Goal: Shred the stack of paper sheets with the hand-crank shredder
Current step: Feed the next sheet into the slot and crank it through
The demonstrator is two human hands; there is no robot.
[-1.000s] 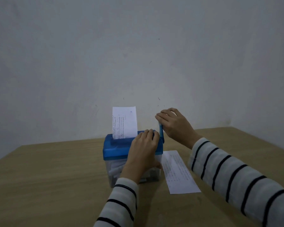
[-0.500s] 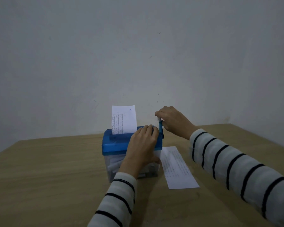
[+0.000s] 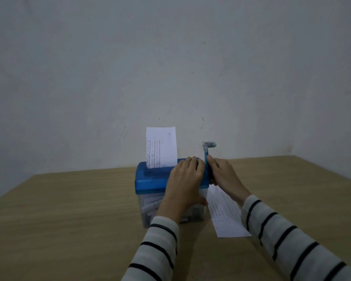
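Our right hand [image 3: 223,175] gripped the upright crank [image 3: 206,159]; its knob [image 3: 209,145] stood at twelve o'clock from our fingers [image 3: 211,159]; left hand [image 3: 185,179] pressed the shredder [image 3: 152,179].

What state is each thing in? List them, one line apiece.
shredder: upright on the table, strips in its clear bin.
sheet in the slot: upright, partly fed.
crank: arm upright, knob blurred.
loose sheet: flat beside the shredder.
left hand: resting on the lid.
right hand: beside the crank arm; grip unclear.
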